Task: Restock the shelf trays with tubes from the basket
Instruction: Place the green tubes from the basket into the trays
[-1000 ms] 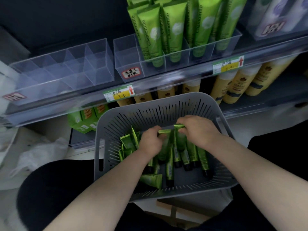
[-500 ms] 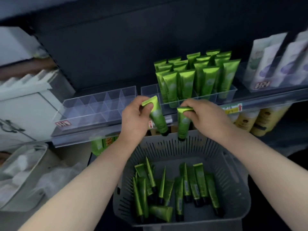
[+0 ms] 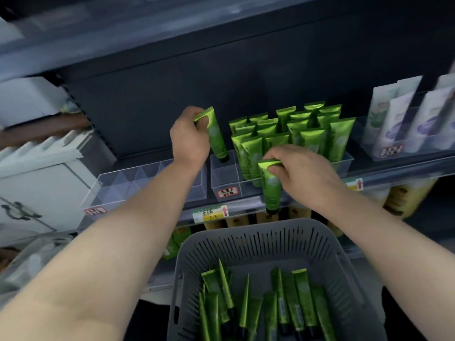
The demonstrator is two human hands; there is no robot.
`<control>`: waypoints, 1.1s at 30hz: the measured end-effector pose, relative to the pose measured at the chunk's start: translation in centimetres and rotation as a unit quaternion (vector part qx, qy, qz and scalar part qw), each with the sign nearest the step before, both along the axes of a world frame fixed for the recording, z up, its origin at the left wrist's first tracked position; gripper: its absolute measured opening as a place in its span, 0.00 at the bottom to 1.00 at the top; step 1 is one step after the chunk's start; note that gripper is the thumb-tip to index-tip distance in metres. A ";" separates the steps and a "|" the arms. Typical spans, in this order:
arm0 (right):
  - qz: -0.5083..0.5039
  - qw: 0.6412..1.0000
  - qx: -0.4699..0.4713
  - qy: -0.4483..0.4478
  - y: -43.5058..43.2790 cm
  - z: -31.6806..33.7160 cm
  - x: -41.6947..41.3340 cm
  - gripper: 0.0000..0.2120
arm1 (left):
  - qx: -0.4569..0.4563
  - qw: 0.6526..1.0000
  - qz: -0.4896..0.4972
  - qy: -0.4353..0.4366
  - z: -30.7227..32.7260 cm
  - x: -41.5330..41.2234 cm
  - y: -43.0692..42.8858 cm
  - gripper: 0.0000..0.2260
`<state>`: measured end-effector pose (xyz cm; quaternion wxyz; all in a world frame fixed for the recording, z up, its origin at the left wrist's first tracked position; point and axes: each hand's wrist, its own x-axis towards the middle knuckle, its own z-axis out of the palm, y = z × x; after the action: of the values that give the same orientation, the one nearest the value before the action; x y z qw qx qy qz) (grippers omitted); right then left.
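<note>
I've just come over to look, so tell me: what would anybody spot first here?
The bright green tubes: a packed bunch stands in the clear tray on the shelf. The left hand holds one tube cap down over the tray's empty end, and the right hand grips another tube in front of the shelf edge. Below, more tubes lie in a grey basket.

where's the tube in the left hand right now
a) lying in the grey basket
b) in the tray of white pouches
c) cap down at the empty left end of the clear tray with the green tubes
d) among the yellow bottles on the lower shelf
c: the left hand pinches the green tube by its crimped end, black cap pointing down at the open top of the empty left compartments of the clear tray.
</note>
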<state>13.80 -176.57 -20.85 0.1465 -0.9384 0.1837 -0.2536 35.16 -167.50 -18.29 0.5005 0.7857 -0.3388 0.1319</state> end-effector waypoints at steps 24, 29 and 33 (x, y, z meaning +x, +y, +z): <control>0.023 0.999 -0.029 -0.006 2.4 5.3 4.5 0.10 | 0.247 0.954 -0.056 -0.158 -0.1 2.4 3.1 0.14; -0.019 0.997 -0.054 -0.043 2.3 7.4 9.1 0.09 | 0.284 0.932 -0.083 -0.209 0.7 1.4 6.2 0.14; -0.035 0.996 -0.081 0.024 1.8 6.8 12.6 0.11 | 0.269 0.937 -0.093 -0.202 0.4 1.2 7.4 0.13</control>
<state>26.40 -174.82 -14.02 0.0569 -0.9459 0.1988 -0.2498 36.38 -160.10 -17.90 0.2010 0.8129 -0.5270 0.1451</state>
